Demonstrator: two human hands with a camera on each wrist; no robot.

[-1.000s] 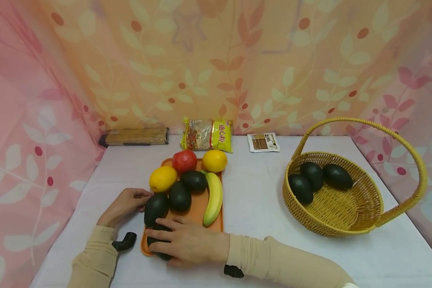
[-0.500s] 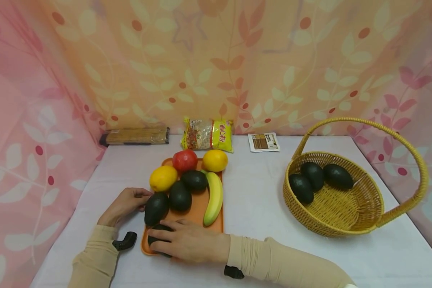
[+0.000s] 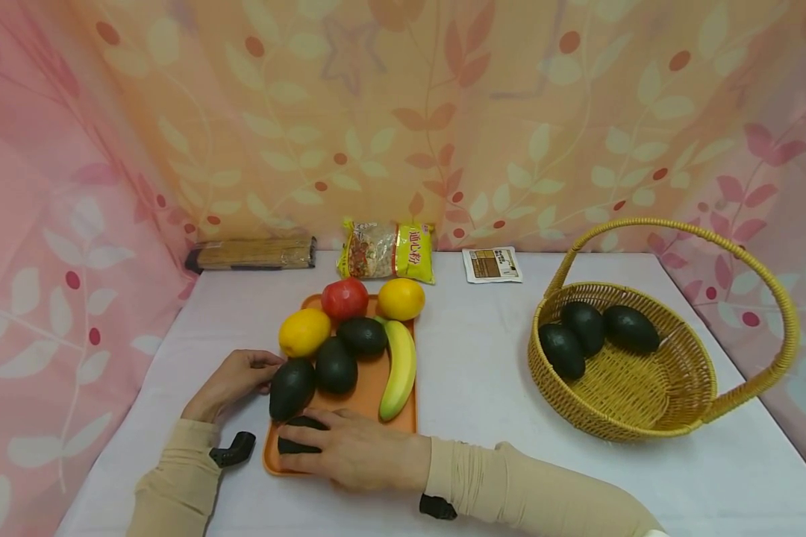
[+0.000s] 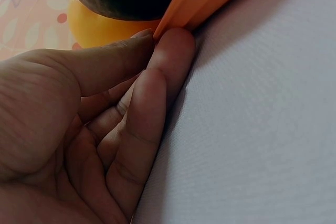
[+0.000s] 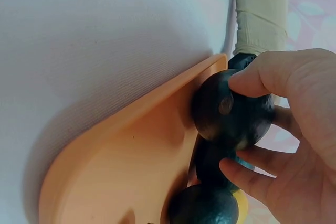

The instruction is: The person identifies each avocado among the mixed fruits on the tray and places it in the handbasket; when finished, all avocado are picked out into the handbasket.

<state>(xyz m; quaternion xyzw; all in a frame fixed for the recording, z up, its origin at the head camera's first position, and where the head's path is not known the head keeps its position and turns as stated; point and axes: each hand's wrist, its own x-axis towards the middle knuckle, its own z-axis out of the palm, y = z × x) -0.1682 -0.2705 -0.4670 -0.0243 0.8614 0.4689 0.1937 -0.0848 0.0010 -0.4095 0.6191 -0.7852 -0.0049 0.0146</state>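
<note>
In the head view my right hand (image 3: pixel 363 451) lies over a dark green avocado (image 3: pixel 298 440) at the near left corner of the orange tray (image 3: pixel 369 380). The right wrist view shows the thumb on one side of this avocado (image 5: pixel 212 111) and fingers curled round the other. My left hand (image 3: pixel 231 384) is at the tray's left side; its thumb and a finger pinch the tray rim (image 4: pixel 178 6) in the left wrist view. Several other avocados (image 3: pixel 336 365), a banana (image 3: pixel 399 373), two lemons (image 3: pixel 305 333) and a red fruit (image 3: pixel 345 300) are grouped on the tray.
A yellow wicker basket (image 3: pixel 621 432) with a tall handle stands on the right, holding three avocados (image 3: pixel 631 329). Along the back lie a bundle of brown sticks (image 3: pixel 255 254), a yellow food packet (image 3: pixel 386 252) and a small white sachet (image 3: pixel 492 265). A patterned curtain (image 3: pixel 403 112) surrounds the table.
My right hand and its avocado have shifted slightly on the tray, and the fingers have closed more round the fruit. The left hand stays at the tray rim.
</note>
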